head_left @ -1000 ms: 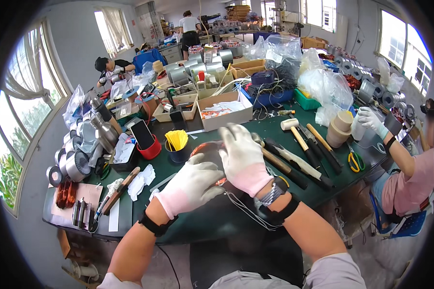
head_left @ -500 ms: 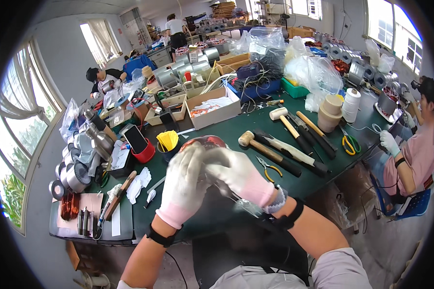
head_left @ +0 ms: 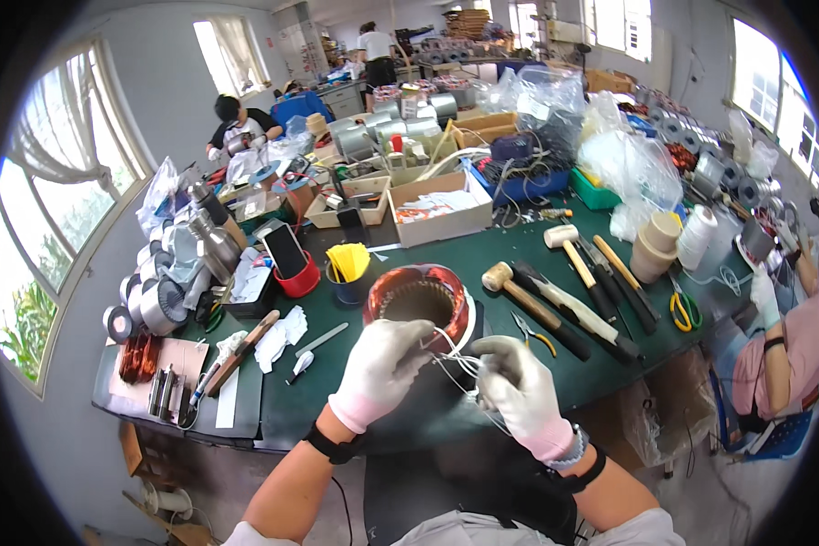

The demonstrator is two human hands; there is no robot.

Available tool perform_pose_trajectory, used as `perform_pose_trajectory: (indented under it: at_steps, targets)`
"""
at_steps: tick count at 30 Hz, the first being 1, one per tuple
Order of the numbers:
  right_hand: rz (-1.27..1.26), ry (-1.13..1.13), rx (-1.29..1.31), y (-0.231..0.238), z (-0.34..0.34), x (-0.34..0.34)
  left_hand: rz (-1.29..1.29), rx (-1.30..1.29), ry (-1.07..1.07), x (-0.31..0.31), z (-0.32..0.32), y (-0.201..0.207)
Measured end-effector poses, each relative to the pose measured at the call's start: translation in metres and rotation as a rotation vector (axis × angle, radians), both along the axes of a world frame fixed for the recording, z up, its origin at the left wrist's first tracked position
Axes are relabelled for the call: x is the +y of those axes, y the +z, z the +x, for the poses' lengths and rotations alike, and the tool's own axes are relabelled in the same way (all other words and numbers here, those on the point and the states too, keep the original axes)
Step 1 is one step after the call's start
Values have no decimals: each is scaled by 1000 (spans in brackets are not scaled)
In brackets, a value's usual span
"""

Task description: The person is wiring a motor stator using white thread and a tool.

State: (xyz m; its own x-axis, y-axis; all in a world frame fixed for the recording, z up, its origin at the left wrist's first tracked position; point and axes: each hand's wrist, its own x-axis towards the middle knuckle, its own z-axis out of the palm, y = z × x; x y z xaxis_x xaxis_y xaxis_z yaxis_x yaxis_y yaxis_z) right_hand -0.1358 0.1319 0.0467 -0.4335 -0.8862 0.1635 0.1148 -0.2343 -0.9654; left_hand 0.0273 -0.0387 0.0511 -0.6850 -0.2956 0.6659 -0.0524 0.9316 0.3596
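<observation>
A motor stator (head_left: 408, 282) with a ring of copper windings stands on the green table in front of me, its bore facing up. Several white lead wires (head_left: 460, 361) come off its near side and run between my hands. My left hand (head_left: 379, 371), in a white glove with a pink cuff, is closed at the stator's near rim, thumb and fingers pinching the wires. To the right, my right hand (head_left: 523, 391), gloved alike, is curled closed around the other end of the wires. The wire tips are partly hidden by its fingers.
Mallets (head_left: 528, 305), pliers (head_left: 534, 335) and scissors (head_left: 682, 308) lie to the right. A dark cup with yellow strips (head_left: 348, 264) and a red holder (head_left: 298, 280) stand behind left. An open carton (head_left: 441, 227) sits farther back. Co-workers sit left and right.
My hands, earlier together over the stator, have drawn apart and down with the white wires between them. The stator is now uncovered. The whole view has shifted slightly.
</observation>
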Motion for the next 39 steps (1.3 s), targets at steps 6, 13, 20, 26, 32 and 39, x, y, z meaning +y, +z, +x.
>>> perform_pose_trajectory:
  at_steps: [6, 13, 20, 26, 32, 39]
  targets:
    - [-334, -205, 825, 34, -44, -14, -70, 49, -31, 1, -8, -6]
    - [426, 195, 305, 42, -41, 129, -81, 26, 2, -3, 1, -10]
    - [1818, -29, 1183, -367, -242, 560, -54, 68, -63, -8, -2, -5]
    - [1061, -363, 1146, -225, -205, 308, -52, -7, 0, 0, 8, -7]
    - [212, -138, 748, -83, -54, 54, -28, 57, -132, -2, -14, 0]
    - [168, 43, 1269, -85, -66, 136, -18, 73, -72, -4, -5, -5]
